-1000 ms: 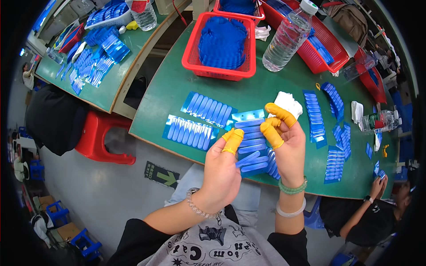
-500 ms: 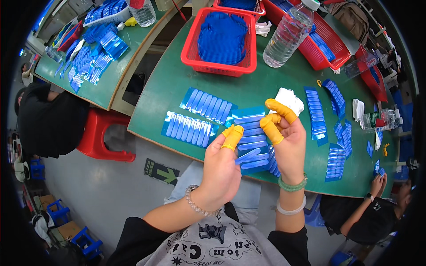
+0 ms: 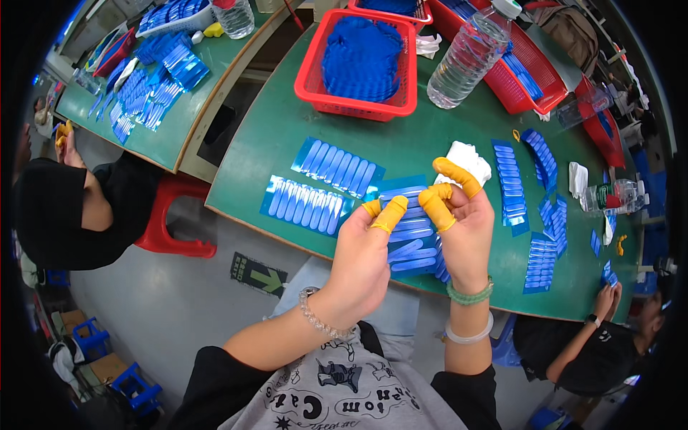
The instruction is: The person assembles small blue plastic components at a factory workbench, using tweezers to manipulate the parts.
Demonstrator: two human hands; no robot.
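Observation:
Between my hands is a sheet of narrow, rounded blue strips [image 3: 411, 235] on a shiny blue backing; one lower strip lies askew. My left hand [image 3: 360, 252], with yellow finger cots on thumb and forefinger, pinches the sheet's left edge. On the opposite edge my right hand [image 3: 470, 233] grips it, yellow cots covering several fingertips. Two similar sheets lie to the left on the table, a far one [image 3: 335, 168] and a near one [image 3: 304, 206]. Just beyond my right hand sits a crumpled white tissue [image 3: 467, 167]. Part of another strip sheet shows beneath my right hand.
On the green table [image 3: 261, 147], a red basket [image 3: 355, 107] of blue pieces stands at the back, beside a clear water bottle [image 3: 469, 61]. More strip sheets [image 3: 510, 186] lie rightward. A co-worker's hands [image 3: 608, 301] are at the right edge; another person sits left on a red stool [image 3: 172, 222].
My left hand has moved slightly up and right along the sheet, and the askew strip now lies flatter. At the left, the other person has leaned over, and a raised hand with yellow cots shows.

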